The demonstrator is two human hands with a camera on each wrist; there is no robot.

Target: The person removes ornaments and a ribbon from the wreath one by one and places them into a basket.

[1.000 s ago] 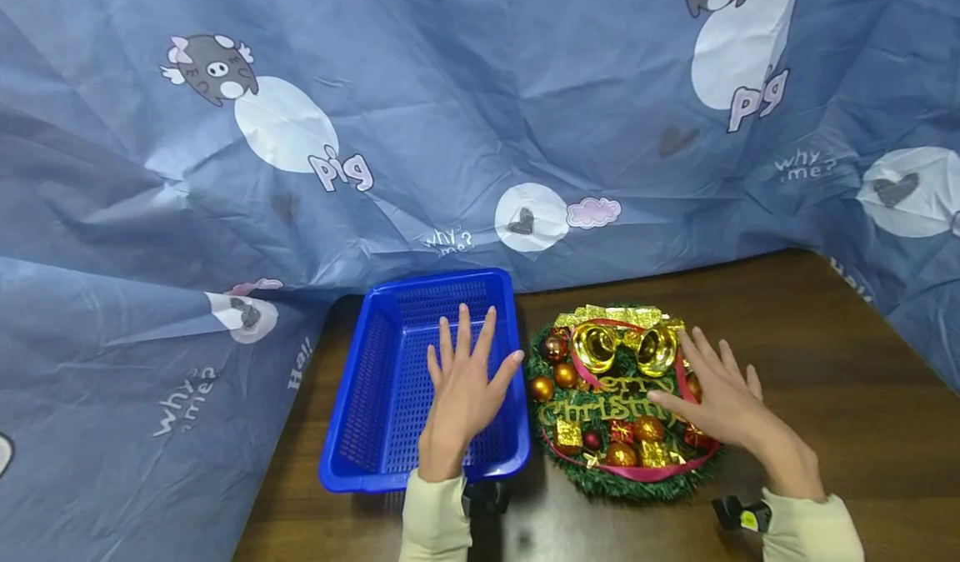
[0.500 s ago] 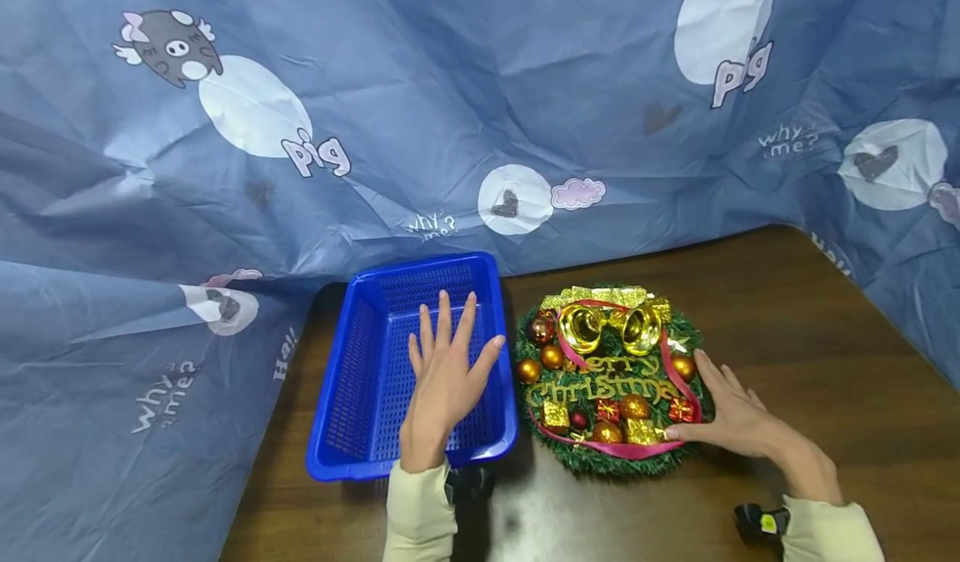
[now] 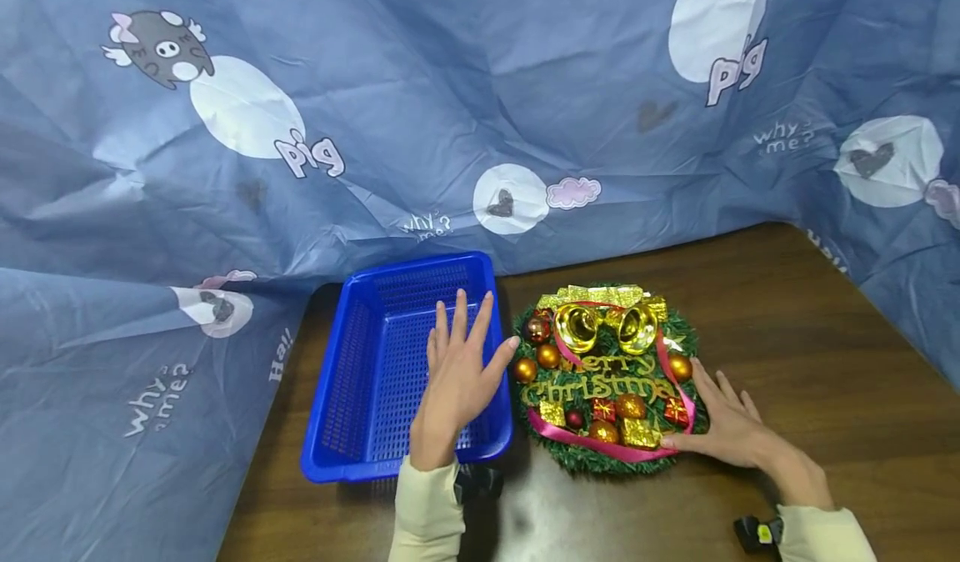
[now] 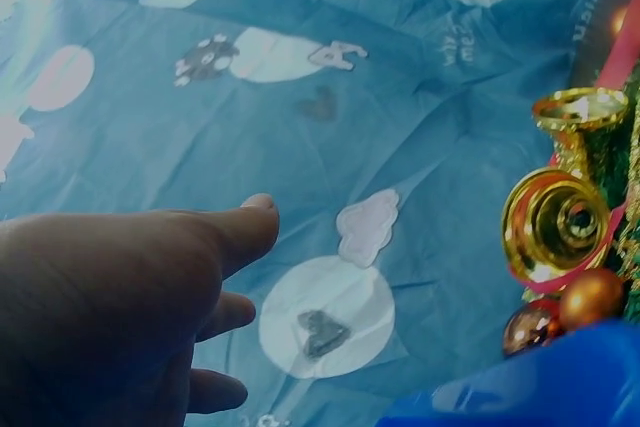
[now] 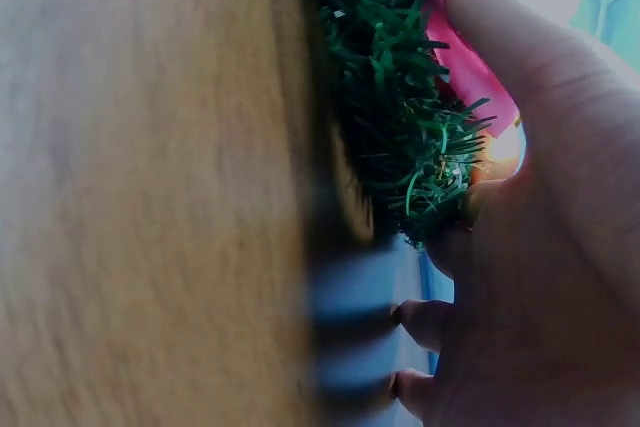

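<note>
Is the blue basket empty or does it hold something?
Empty as far as shows: the blue basket shows only bare mesh floor; the left hand hovers over its right side, hiding a patch.

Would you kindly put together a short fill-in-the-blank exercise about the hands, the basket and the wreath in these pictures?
1. The left hand hovers with straight fingers over the ____ mesh basket.
2. The right hand touches the wreath at its lower ____ edge.
3. The gold lettering on the wreath reads Merry ____.
4. Basket and wreath both rest on a brown ____ table.

Missing words: blue; right; Christmas; wooden
</note>
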